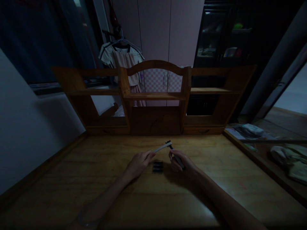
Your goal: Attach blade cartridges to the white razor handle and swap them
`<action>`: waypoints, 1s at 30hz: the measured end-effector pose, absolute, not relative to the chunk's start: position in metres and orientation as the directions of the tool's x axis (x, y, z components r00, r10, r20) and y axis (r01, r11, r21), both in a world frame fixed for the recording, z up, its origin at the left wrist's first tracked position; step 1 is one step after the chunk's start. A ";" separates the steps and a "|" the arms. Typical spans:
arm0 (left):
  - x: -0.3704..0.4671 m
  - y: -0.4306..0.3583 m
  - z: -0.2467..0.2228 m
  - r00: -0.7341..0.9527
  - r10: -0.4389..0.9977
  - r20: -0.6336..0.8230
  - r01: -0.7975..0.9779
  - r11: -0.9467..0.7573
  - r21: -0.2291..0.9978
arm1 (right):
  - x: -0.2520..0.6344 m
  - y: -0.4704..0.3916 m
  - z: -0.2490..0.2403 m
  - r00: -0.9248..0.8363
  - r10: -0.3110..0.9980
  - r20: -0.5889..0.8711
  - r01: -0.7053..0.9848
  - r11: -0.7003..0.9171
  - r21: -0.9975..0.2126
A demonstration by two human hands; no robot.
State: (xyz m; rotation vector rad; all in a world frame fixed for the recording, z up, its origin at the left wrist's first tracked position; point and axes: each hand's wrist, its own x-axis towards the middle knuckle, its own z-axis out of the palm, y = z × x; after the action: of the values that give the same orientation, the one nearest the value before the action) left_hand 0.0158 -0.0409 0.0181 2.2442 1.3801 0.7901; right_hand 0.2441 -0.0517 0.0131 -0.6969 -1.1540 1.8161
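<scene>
My left hand (141, 162) is closed around the end of a slim, light-coloured stick (161, 148), perhaps a toothbrush, that slants up to the right. In my right hand (180, 160) is a razor (179, 162), its dark handle running through my fingers and its small black head raised toward the back. The far end of the stick meets the razor at or just below that head; exact contact is hard to make out in the dim light. Between the hands, on the tabletop, lies a small black case with pale stripes (157, 166), slightly blurred.
The wooden desk (115, 204) carries a shelf unit (155, 95) along its back edge. Behind it are a pink cupboard (153, 32) and hanging clothes (122, 56). A white wall (35, 127) stands left. Bags and cloth (290, 159) lie beyond the desk's right edge.
</scene>
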 end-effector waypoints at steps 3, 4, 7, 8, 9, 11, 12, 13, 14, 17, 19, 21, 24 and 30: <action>0.017 -0.040 0.016 0.335 0.917 0.217 0.696 -0.396 0.599 | 0.244 -0.051 0.013 -0.450 0.892 -0.048 -0.354 -0.227 -0.907; 0.017 -0.039 0.015 0.333 0.920 0.207 0.697 -0.388 0.603 | 0.244 -0.051 0.013 -0.437 0.897 -0.060 -0.349 -0.231 -0.908; 0.016 -0.038 0.013 0.342 0.917 0.206 0.700 -0.395 0.595 | 0.243 -0.051 0.013 -0.415 0.906 -0.078 -0.332 -0.231 -0.915; 0.016 -0.038 0.012 0.348 0.913 0.214 0.699 -0.404 0.589 | 0.243 -0.051 0.014 -0.408 0.910 -0.076 -0.329 -0.224 -0.917; 0.016 -0.038 0.012 0.350 0.910 0.222 0.699 -0.411 0.586 | 0.243 -0.051 0.014 -0.405 0.911 -0.073 -0.326 -0.219 -0.920; 0.016 -0.039 0.012 0.349 0.908 0.233 0.695 -0.417 0.585 | 0.243 -0.051 0.013 -0.415 0.907 -0.071 -0.321 -0.219 -0.921; 0.016 -0.039 0.013 0.345 0.908 0.236 0.693 -0.416 0.589 | 0.243 -0.051 0.013 -0.421 0.904 -0.072 -0.319 -0.222 -0.922; 0.017 -0.040 0.014 0.340 0.910 0.237 0.692 -0.413 0.592 | 0.243 -0.050 0.012 -0.426 0.902 -0.072 -0.315 -0.223 -0.922; 0.017 -0.040 0.015 0.340 0.911 0.235 0.691 -0.411 0.595 | 0.243 -0.050 0.011 -0.425 0.902 -0.072 -0.309 -0.220 -0.925; 0.018 -0.040 0.016 0.355 0.906 0.232 0.690 -0.421 0.589 | 0.244 -0.049 0.009 -0.388 0.918 -0.084 -0.268 -0.199 -0.943; 0.018 -0.039 0.016 0.362 0.904 0.227 0.692 -0.424 0.584 | 0.243 -0.049 0.009 -0.367 0.924 -0.105 -0.233 -0.201 -0.951; 0.017 -0.038 0.015 0.360 0.906 0.222 0.699 -0.420 0.579 | 0.243 -0.050 0.010 -0.357 0.925 -0.132 -0.204 -0.215 -0.955; 0.016 -0.038 0.014 0.376 0.899 0.222 0.704 -0.434 0.563 | 0.243 -0.051 0.014 -0.345 0.924 -0.165 -0.180 -0.238 -0.954; 0.019 -0.041 0.018 0.344 0.911 0.229 0.688 -0.411 0.598 | 0.244 -0.050 0.011 -0.345 0.925 -0.158 -0.199 -0.237 -0.951</action>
State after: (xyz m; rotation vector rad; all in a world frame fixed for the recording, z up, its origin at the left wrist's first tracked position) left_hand 0.0192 -0.0412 0.0181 2.2159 1.4042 0.7614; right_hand 0.2441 -0.0504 0.0106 -0.9952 -1.1537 1.7083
